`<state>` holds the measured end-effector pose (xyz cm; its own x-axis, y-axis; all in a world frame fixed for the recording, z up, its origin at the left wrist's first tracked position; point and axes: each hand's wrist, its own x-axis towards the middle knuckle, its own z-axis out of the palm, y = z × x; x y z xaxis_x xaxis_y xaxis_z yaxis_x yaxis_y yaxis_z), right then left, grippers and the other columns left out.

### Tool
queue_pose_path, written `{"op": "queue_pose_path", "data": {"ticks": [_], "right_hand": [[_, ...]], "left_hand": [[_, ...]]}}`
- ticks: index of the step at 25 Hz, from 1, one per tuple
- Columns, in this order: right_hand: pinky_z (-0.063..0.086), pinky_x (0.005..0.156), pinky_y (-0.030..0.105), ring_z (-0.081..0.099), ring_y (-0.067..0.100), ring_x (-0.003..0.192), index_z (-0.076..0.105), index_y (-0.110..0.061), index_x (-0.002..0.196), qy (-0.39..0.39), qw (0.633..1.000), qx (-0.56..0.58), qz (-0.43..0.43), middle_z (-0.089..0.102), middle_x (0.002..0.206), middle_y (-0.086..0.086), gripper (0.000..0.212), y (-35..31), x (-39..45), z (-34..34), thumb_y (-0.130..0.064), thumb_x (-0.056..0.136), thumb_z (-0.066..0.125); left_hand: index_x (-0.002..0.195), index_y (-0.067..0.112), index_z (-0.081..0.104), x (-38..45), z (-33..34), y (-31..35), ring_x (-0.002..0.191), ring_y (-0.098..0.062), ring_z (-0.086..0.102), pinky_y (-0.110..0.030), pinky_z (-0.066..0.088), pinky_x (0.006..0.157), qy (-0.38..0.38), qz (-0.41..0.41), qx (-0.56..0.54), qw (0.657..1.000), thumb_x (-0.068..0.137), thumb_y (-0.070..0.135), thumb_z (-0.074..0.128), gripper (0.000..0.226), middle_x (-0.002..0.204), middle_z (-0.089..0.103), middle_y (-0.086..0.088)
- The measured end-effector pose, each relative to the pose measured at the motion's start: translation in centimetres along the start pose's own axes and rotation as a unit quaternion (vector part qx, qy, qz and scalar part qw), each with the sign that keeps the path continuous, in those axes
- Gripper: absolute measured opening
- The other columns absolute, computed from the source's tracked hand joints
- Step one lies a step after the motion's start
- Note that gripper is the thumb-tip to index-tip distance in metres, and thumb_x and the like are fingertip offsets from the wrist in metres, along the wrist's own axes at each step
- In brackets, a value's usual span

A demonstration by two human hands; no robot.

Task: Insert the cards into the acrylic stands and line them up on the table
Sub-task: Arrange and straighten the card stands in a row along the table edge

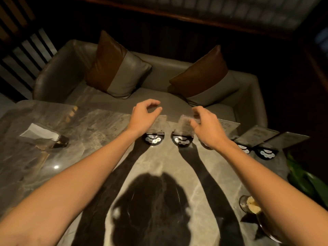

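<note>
**Five stands in a row at the far edge, hands on the last two**

The grey sofa (159,80) ran behind the table, carrying two brown-and-grey cushions (117,68), with dark wall panelling above it and slatted screens off to the left. In front of it the marble table (159,166) took up most of the room's light, a hard overhead lamp throwing the person's shadow down its middle.

Along the far edge of the table stood a row of acrylic stands on round dark bases, each with a card in it as far as I could tell. Three sat toward the far right corner, the outermost one (276,144) leaning back like its neighbours. Two more stood near the middle of that edge: the left middle stand (156,132) and the right middle stand (183,131), just beside each other. The job looked nearly finished to me; what seemed left was squaring up these two with the rest.

The left hand (143,116) hovered over the top of its stand, fingers and thumb curved and apart, holding nothing I could see. The right hand (205,125) pinched the top edge of the right middle stand between thumb and fingertips.

Near the left edge lay a tissue holder (42,134) with white paper in it. By the near right corner stood a small glass of toothpicks (250,204), and green leaves (305,178) poked in beyond the right edge.
</note>
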<state>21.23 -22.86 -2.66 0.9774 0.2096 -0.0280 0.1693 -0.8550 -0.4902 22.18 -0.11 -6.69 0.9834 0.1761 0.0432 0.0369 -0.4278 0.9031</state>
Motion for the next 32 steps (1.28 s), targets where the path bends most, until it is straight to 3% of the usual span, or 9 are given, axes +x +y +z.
{"op": "queue_pose_path", "data": {"ticks": [3, 6, 11, 15, 19, 24, 28, 30, 32], "right_hand": [[0.051, 0.099, 0.040, 0.060, 0.024, 0.121, 0.053, -0.015, 0.139, 0.034, 0.999, -0.015, 0.019, 0.061, 0.136, 0.008, 0.043, 3.6, -1.8, -3.9, -0.025, 0.098, 0.062], [0.048, 0.106, 0.043, 0.055, 0.025, 0.130, 0.050, -0.016, 0.143, 0.052, 0.997, -0.039, 0.038, 0.055, 0.144, 0.008, 0.051, 8.3, -3.5, -7.4, -0.029, 0.097, 0.064], [0.033, 0.118, 0.043, 0.038, 0.029, 0.145, 0.040, -0.016, 0.152, 0.046, 0.994, -0.043, 0.088, 0.042, 0.156, 0.012, 0.069, 17.6, -5.4, -13.2, -0.026, 0.092, 0.071], [0.038, 0.114, 0.041, 0.043, 0.031, 0.141, 0.039, -0.013, 0.153, 0.045, 0.991, -0.027, 0.125, 0.046, 0.152, 0.013, 0.073, 26.3, -6.4, -17.7, -0.025, 0.089, 0.073], [0.035, 0.099, 0.026, 0.045, 0.031, 0.137, 0.043, -0.009, 0.149, 0.024, 0.988, 0.013, 0.149, 0.048, 0.149, 0.014, 0.063, 32.3, -7.2, -19.9, -0.017, 0.093, 0.071], [0.032, 0.115, 0.041, 0.038, 0.037, 0.142, 0.040, -0.007, 0.150, -0.002, 0.990, -0.002, 0.144, 0.045, 0.150, 0.021, 0.064, 38.3, -6.4, -19.3, -0.008, 0.092, 0.067], [0.025, 0.120, 0.057, 0.034, 0.039, 0.144, 0.039, -0.015, 0.152, -0.058, 0.991, -0.032, 0.116, 0.048, 0.150, 0.011, 0.068, 41.6, -5.8, -16.9, -0.011, 0.090, 0.067], [0.033, 0.116, 0.057, 0.040, 0.036, 0.141, 0.045, -0.016, 0.148, -0.057, 0.992, -0.050, 0.096, 0.051, 0.147, 0.010, 0.060, 42.7, -5.6, -16.1, -0.007, 0.092, 0.064], [0.049, 0.102, 0.051, 0.055, 0.033, 0.122, 0.056, -0.013, 0.137, -0.037, 0.995, -0.058, 0.078, 0.059, 0.131, 0.012, 0.045, 43.2, -5.4, -15.8, -0.009, 0.093, 0.064]], "left_hand": [[0.112, 0.020, 0.072, -1.1, 2.8, 4.7, 0.101, -0.001, 0.063, -0.019, 0.046, 0.092, -0.051, 0.073, 0.046, 0.995, 0.088, 0.028, 0.069, 0.025, 0.108, 0.072, 0.009], [0.115, 0.023, 0.071, -2.2, 7.0, 9.5, 0.106, 0.001, 0.060, -0.018, 0.045, 0.094, -0.113, 0.142, 0.077, 0.980, 0.088, 0.032, 0.069, 0.029, 0.112, 0.070, 0.011], [0.121, 0.024, 0.067, -3.7, 15.7, 14.6, 0.111, -0.004, 0.060, -0.024, 0.046, 0.096, -0.185, 0.165, 0.090, 0.965, 0.085, 0.039, 0.072, 0.040, 0.120, 0.069, 0.009], [0.125, 0.022, 0.064, -4.0, 24.0, 17.4, 0.116, -0.010, 0.058, -0.027, 0.045, 0.097, -0.229, 0.162, 0.115, 0.953, 0.084, 0.038, 0.073, 0.045, 0.127, 0.065, 0.004], [0.130, 0.020, 0.058, -2.9, 31.9, 18.6, 0.125, -0.015, 0.052, -0.024, 0.039, 0.100, -0.253, 0.150, 0.159, 0.943, 0.082, 0.034, 0.076, 0.053, 0.134, 0.059, -0.001], [0.137, 0.023, 0.050, -2.0, 38.5, 18.2, 0.132, -0.021, 0.045, -0.040, 0.040, 0.108, -0.280, 0.114, 0.201, 0.932, 0.080, 0.027, 0.078, 0.063, 0.142, 0.051, -0.003], [0.132, 0.025, 0.055, -1.2, 41.3, 17.2, 0.124, -0.023, 0.053, -0.049, 0.040, 0.105, -0.292, 0.117, 0.305, 0.899, 0.083, 0.020, 0.074, 0.052, 0.133, 0.060, -0.002], [0.125, 0.026, 0.060, -0.8, 41.8, 16.5, 0.119, -0.023, 0.057, -0.049, 0.043, 0.102, -0.291, 0.128, 0.358, 0.878, 0.088, 0.019, 0.069, 0.039, 0.124, 0.065, 0.000], [0.120, 0.026, 0.063, -0.6, 42.0, 16.0, 0.113, -0.022, 0.061, -0.045, 0.051, 0.093, -0.280, 0.127, 0.348, 0.886, 0.091, 0.015, 0.064, 0.031, 0.118, 0.068, 0.000]]}}
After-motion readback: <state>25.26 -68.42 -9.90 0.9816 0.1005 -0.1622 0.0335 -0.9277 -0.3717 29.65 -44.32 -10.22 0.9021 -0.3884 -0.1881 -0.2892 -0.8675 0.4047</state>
